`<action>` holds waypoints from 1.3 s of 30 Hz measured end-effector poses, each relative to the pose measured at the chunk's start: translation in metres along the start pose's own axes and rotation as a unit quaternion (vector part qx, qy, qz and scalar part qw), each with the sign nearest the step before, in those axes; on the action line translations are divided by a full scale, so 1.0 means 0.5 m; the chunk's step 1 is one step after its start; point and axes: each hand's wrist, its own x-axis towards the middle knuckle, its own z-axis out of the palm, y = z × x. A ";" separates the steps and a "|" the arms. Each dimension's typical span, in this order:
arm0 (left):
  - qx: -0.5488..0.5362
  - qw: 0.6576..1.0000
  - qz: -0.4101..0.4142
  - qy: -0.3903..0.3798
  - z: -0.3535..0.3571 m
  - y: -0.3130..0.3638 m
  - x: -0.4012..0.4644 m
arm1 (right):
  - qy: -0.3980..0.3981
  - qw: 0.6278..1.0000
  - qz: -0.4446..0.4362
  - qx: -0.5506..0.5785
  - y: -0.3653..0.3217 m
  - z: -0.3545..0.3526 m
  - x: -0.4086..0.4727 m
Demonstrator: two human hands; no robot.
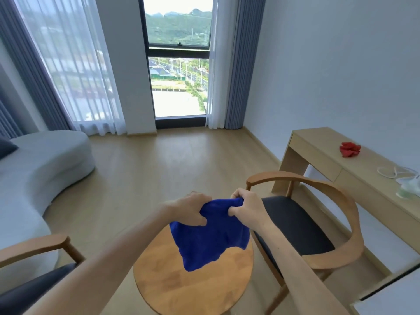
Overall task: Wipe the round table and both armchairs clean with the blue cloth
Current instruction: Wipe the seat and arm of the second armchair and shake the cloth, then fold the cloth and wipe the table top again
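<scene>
**Cloth up, wiping yet to start**

The blue cloth (210,235) hung in mid-air above the round table (193,285), touching nothing below it. The left hand (189,209) had its fingers curled into the upper left edge, and the right hand (246,206) bunched the upper right edge in a closed grip, so the fabric drooped between them in a soft, fuzzy fold. It looked like plush microfibre, thick and limp.

By my read, this was the readying step: the cloth was being spread or refolded before the first pass. The next move called for lowering it flat onto the wooden surface and pressing it down.

That top was smooth, warm-toned wood, a plain disc. On the right stood an armchair (302,226) with a curved wooden back rail and a dark padded seat; its twin (34,264) sat on the left, only partly in view.
</scene>
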 end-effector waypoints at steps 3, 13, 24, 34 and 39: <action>0.005 1.000 -0.025 0.004 -0.001 -0.025 0.028 | -0.020 1.000 -0.013 -0.003 0.016 0.003 0.045; -0.006 0.999 -0.052 0.002 -0.059 -0.117 0.167 | -0.054 0.998 -0.020 -0.015 0.034 -0.011 0.223; 0.000 0.998 -0.067 -0.015 -0.097 -0.154 0.236 | -0.093 0.995 -0.030 -0.032 0.048 -0.023 0.328; -0.075 0.990 -0.119 0.027 -0.091 -0.133 0.266 | -0.130 0.987 -0.062 -0.066 0.131 -0.083 0.393; -0.142 0.977 -0.157 0.018 -0.047 -0.137 0.277 | -0.167 0.982 -0.075 -0.057 0.183 -0.091 0.417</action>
